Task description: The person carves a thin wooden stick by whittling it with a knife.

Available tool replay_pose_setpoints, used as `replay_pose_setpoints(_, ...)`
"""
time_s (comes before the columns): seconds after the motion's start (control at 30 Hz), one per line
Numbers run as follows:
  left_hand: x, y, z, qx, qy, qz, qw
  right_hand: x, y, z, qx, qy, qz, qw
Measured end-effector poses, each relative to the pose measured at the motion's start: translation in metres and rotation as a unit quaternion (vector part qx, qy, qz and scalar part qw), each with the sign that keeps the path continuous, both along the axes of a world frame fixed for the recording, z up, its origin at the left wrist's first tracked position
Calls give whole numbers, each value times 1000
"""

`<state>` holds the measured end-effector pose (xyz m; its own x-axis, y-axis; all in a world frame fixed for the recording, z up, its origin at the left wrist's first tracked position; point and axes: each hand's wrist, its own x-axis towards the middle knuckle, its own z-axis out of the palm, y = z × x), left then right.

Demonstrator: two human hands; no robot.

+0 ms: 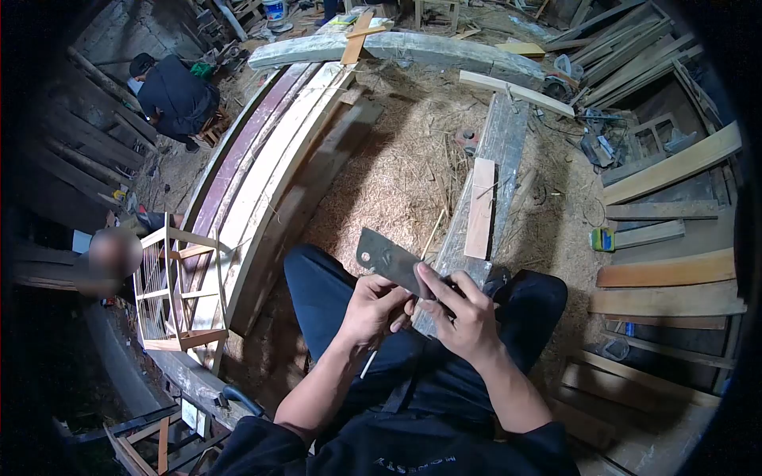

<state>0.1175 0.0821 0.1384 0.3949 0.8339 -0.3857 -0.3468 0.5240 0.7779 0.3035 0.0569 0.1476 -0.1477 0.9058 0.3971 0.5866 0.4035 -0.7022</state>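
Observation:
A dark flat metal blade (390,260) with a round hole near its far left corner is held above my lap. My right hand (464,317) grips its right end, with the thumb and fingers pressed on it. My left hand (371,311) is closed just below the blade, around a thin pale wooden strip (369,363). The strip's lower end sticks out beneath my left hand, and a thin length also shows beyond the blade. Where blade and strip meet is partly hidden by my fingers.
A short board (479,210) lies on the narrow bench (508,135) ahead. Long planks (266,178) run along the left, beside a wooden frame (181,343). Boards (667,270) are stacked right. One person (178,99) crouches back left; another (107,262) is at the left edge.

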Motion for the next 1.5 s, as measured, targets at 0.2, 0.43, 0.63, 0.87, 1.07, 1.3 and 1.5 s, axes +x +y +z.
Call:
replay_pose_setpoints(0.2,4,-1,16,-34,-21,26,999,-3,-1,10,-27,-18,-11,999)
replay_pose_setpoints(0.43,8,-2,14,-18,-20,25,999,0,-3,8,-28,-17,-40,999)
replay_pose_setpoints(0.63,9,-10,28,-31,33,26,999,14,5,11,2,-1,-88,996)
replay_pose_setpoints(0.87,9,-12,25,-14,30,28,999,20,7,9,6,13,-89,996)
replay_pose_setpoints(1.07,7,-11,26,-25,37,31,999,15,2,14,-1,-18,-45,999)
replay_pose_setpoints(1.3,9,-7,26,-5,64,29,998,7,-5,18,-13,-22,-29,999)
replay_pose_setpoints(1.5,8,-9,31,0,85,24,996,14,-4,23,-21,-38,-58,997)
